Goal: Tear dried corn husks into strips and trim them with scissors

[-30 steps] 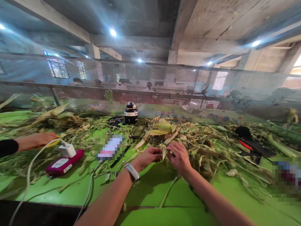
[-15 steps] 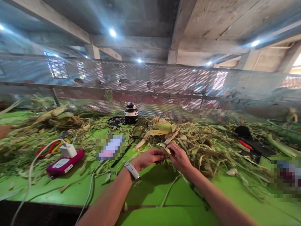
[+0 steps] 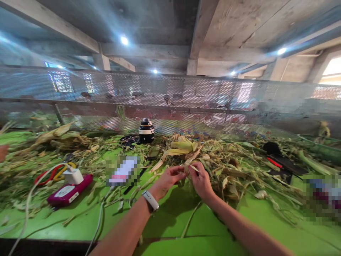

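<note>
A pale strip of corn husk sticks out between the fingers of my two hands above the green table. My left hand, with a white watch band on its wrist, pinches it from the left. From the right, my right hand grips the same husk between thumb and fingers. The fingertips nearly meet and partly hide the piece. Just beyond them, a larger yellow-green husk lies on a heap of dry husk scraps.
To the left are a magenta power strip with a white charger, red-and-yellow-handled pliers and a blurred phone. A black bottle stands near the mesh screen. At the far left edge shows another person's hand.
Another person's hand has let go of the pliers and withdrawn left. My hands stay close together, and the husk between them has turned from hanging down to pointing right. The view has shifted slightly.
</note>
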The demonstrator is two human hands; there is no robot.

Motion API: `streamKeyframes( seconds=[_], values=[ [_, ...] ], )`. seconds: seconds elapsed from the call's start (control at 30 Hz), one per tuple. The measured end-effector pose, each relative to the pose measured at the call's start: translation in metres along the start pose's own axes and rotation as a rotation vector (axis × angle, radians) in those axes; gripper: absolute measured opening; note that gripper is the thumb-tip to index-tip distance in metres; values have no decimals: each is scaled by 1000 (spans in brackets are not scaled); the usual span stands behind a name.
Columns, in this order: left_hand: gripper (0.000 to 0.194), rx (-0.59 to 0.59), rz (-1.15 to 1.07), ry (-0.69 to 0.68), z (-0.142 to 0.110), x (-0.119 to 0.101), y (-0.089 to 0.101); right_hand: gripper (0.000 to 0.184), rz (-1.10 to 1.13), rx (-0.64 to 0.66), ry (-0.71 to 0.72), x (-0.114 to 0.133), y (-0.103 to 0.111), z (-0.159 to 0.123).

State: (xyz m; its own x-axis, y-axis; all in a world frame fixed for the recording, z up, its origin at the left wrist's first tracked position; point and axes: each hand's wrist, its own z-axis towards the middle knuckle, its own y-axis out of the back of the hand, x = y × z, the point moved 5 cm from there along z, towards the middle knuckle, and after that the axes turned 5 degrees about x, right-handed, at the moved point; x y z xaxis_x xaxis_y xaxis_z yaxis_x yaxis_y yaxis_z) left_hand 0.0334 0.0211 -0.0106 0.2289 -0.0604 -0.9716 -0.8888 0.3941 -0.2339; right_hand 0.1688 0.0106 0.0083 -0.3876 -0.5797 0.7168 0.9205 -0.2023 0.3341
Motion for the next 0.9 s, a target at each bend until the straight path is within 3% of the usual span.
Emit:
streamKeyframes(
  seconds=[0.1, 0.3, 0.63, 0.77, 0.9],
  values=[
    [49, -13, -26, 39, -1, 0, -1, 22, 22, -19, -19, -3, 0, 0],
    [37, 20, -7, 84, -2, 4, -4, 20, 31, -14, -21, -7, 0, 1],
    [23, 40, -49, 125, -1, 7, -4, 7, -101, 156, 57, -6, -2, -3],
    [17, 78, -64, 77, 3, 9, -6, 10, -100, 174, 72, -5, -3, -4],
    [24, 108, -116, -3, 6, 6, -8, 9, -55, 114, 12, -8, -2, -1]
  ],
)
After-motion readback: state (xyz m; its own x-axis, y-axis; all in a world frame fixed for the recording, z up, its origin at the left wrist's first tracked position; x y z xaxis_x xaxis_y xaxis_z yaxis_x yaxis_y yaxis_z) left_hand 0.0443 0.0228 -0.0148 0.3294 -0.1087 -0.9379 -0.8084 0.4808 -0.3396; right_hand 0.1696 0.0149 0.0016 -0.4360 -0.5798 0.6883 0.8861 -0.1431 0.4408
